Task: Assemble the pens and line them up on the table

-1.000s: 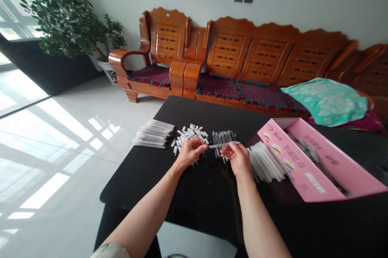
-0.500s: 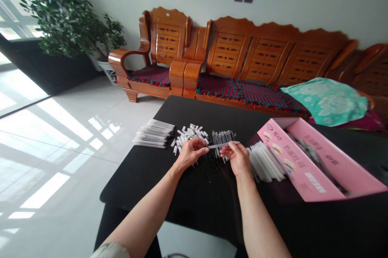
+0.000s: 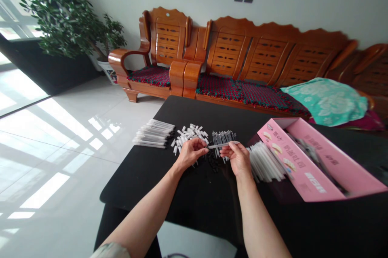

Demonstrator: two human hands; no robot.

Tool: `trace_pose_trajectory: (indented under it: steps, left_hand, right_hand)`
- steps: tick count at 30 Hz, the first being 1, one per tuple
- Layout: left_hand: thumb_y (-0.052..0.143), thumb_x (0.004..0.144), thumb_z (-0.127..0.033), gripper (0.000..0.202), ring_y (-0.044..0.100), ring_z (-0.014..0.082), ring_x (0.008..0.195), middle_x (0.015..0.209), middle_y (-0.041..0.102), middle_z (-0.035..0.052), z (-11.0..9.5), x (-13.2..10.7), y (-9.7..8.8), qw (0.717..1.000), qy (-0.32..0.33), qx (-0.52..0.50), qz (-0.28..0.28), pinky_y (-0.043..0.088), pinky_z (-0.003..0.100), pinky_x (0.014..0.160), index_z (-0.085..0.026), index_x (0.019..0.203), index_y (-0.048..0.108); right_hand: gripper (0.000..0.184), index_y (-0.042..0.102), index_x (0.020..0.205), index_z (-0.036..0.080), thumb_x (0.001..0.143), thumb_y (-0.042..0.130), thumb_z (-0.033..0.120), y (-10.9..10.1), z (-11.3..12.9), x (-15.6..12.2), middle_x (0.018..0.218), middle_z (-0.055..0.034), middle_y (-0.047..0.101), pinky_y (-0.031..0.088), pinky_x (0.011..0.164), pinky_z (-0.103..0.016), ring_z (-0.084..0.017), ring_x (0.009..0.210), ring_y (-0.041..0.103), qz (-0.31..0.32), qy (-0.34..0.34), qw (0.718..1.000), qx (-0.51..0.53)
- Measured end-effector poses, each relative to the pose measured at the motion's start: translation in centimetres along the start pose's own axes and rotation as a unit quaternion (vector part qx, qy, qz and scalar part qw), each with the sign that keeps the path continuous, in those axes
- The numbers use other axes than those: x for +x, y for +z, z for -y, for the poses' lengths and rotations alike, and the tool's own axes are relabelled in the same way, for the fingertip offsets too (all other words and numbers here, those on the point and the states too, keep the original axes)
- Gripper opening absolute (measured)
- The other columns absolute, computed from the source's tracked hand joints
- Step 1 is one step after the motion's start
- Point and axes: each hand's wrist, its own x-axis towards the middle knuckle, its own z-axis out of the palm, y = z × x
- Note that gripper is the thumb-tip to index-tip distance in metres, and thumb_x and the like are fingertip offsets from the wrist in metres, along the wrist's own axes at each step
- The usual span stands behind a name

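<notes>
My right hand point(image 3: 239, 158) pinches a clear pen barrel point(image 3: 222, 144) that lies level over the black table point(image 3: 182, 197). The fingers of my left hand point(image 3: 190, 151) are pinched together at the barrel's left tip, on a small part I cannot make out. Under the hands lies a heap of small black parts point(image 3: 213, 160). Behind them sit a pile of white caps point(image 3: 189, 135) and a bunch of thin refills point(image 3: 223, 137). Finished pens point(image 3: 154, 133) lie in a stack at the left. Empty clear barrels point(image 3: 265, 163) lie to the right.
An open pink cardboard box point(image 3: 306, 169) lies on the table's right side. Behind the table stand a wooden armchair point(image 3: 151, 54) and a wooden sofa point(image 3: 273, 64) with a teal cloth point(image 3: 327, 100). A potted plant point(image 3: 69, 24) stands at the left by a window.
My left fingertips have closed in on the left tip of the barrel. Nothing else has moved.
</notes>
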Motion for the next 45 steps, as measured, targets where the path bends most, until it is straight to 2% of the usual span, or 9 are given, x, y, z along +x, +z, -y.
trace_pose_trajectory:
  steps: [2,6,12,15,17,22,30,36,45]
  left_hand:
    - [0.067,0.079,-0.051,0.039,0.041,0.0091,0.051,0.059,0.053,-0.0015,-0.3,-0.1,-0.2,0.999,0.012,0.039,-0.009,0.027,0.022,0.049,-0.013,0.088,0.067]
    - [0.054,0.088,-0.053,0.046,0.040,0.0095,0.050,0.055,0.054,0.0005,-0.4,-0.2,-0.4,0.993,0.013,0.115,0.003,0.025,0.023,0.048,-0.013,0.070,0.067]
    - [0.067,0.079,-0.048,0.035,0.042,0.0087,0.052,0.059,0.055,-0.0005,0.6,0.1,-0.1,0.999,-0.004,0.040,0.012,0.028,0.021,0.049,-0.013,0.076,0.065]
    - [0.074,0.073,-0.047,0.039,0.042,0.0086,0.052,0.061,0.055,-0.0020,0.5,0.1,-0.1,1.000,0.004,0.006,0.006,0.028,0.020,0.049,-0.014,0.093,0.066]
    - [0.071,0.076,-0.050,0.042,0.043,0.0091,0.052,0.061,0.055,-0.0018,0.2,0.0,-0.2,1.000,0.013,0.024,0.002,0.028,0.021,0.050,-0.014,0.099,0.066]
    - [0.056,0.087,-0.052,0.044,0.040,0.0090,0.050,0.055,0.055,0.0002,-0.1,-0.2,-0.3,0.994,0.015,0.109,0.016,0.025,0.023,0.048,-0.013,0.069,0.066]
    - [0.070,0.077,-0.048,0.037,0.043,0.0090,0.051,0.060,0.055,-0.0019,0.3,0.0,0.0,1.000,0.008,0.024,0.004,0.028,0.021,0.050,-0.014,0.091,0.066]
    - [0.054,0.088,-0.052,0.045,0.040,0.0088,0.048,0.055,0.056,0.0006,-0.3,-0.2,-0.3,0.994,0.011,0.109,0.019,0.025,0.023,0.048,-0.013,0.071,0.067]
    - [0.069,0.078,-0.050,0.038,0.044,0.0090,0.052,0.059,0.056,-0.0015,0.3,0.1,-0.1,0.999,0.011,0.029,0.006,0.029,0.020,0.050,-0.013,0.087,0.065]
  right_hand:
    - [0.024,0.065,0.079,0.015,0.071,0.079,0.032,0.1,0.1,0.0,0.063,-0.0057,0.073,0.059,0.045,-0.029,-0.022,0.051,0.071,-0.002,-0.002,1.000,0.002]
    - [0.024,0.065,0.079,0.015,0.070,0.080,0.032,0.1,0.1,0.0,0.063,-0.0052,0.073,0.059,0.045,-0.029,-0.022,0.051,0.071,0.000,-0.001,1.000,0.002]
    - [0.024,0.065,0.081,0.015,0.071,0.079,0.032,0.0,-0.1,0.0,0.064,-0.0059,0.074,0.059,0.045,-0.029,-0.022,0.052,0.071,0.000,0.003,1.000,-0.002]
    - [0.024,0.065,0.081,0.015,0.071,0.079,0.033,-0.1,-0.2,0.1,0.063,-0.0055,0.073,0.059,0.044,-0.029,-0.022,0.053,0.071,-0.001,0.001,1.000,-0.001]
    - [0.025,0.064,0.081,0.015,0.071,0.079,0.033,-0.1,-0.2,0.1,0.063,-0.0054,0.073,0.059,0.045,-0.029,-0.022,0.053,0.071,-0.002,0.000,1.000,0.001]
    - [0.024,0.065,0.081,0.015,0.071,0.079,0.032,-0.1,-0.2,0.1,0.063,-0.0054,0.073,0.059,0.045,-0.029,-0.022,0.051,0.071,-0.001,0.000,1.000,0.002]
    - [0.023,0.065,0.082,0.016,0.072,0.079,0.032,-0.1,-0.2,0.1,0.064,-0.0051,0.074,0.059,0.045,-0.029,-0.021,0.052,0.071,0.000,0.002,1.000,-0.002]
    - [0.024,0.065,0.081,0.015,0.070,0.080,0.032,0.0,-0.1,0.0,0.063,-0.0053,0.073,0.059,0.045,-0.029,-0.022,0.053,0.071,-0.001,0.001,1.000,0.000]
    - [0.024,0.065,0.081,0.015,0.071,0.080,0.032,-0.1,-0.2,0.1,0.064,-0.0055,0.074,0.059,0.045,-0.030,-0.022,0.052,0.071,0.002,0.000,1.000,0.004]
